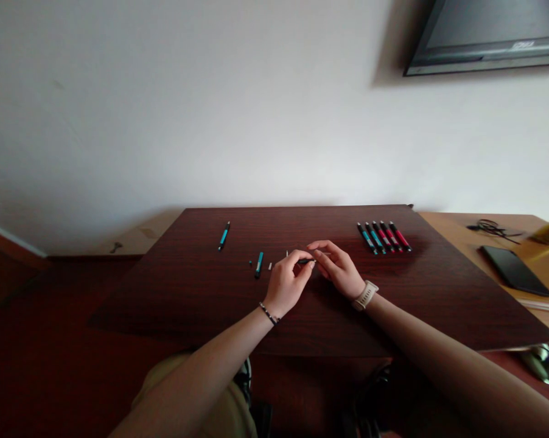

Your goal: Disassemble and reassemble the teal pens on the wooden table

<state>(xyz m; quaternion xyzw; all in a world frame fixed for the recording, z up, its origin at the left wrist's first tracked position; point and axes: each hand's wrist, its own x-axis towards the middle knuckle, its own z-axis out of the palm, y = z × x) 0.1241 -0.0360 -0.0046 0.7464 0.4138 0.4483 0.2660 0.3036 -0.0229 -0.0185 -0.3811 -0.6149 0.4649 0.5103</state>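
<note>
Over the middle of the table, my left hand [289, 281] pinches a thin black pen part [305, 261] between thumb and fingers. My right hand [341, 271] meets it at the pale tip of that part, thumb and fingers closed there; the fingers partly cover the tip. Left of my hands lie a teal and black pen barrel [258, 265], a small white piece [269, 266] and a tiny teal piece [250, 263]. Just behind my left hand, a thin light piece [287, 253] shows in part.
A teal and black pen [224, 236] lies at the table's back left. Several teal and pink pens [384, 237] form a row at right. On the lighter side table [457, 234] are a black cable [491, 228] and a dark flat device [514, 269]. A screen [493, 36] hangs above.
</note>
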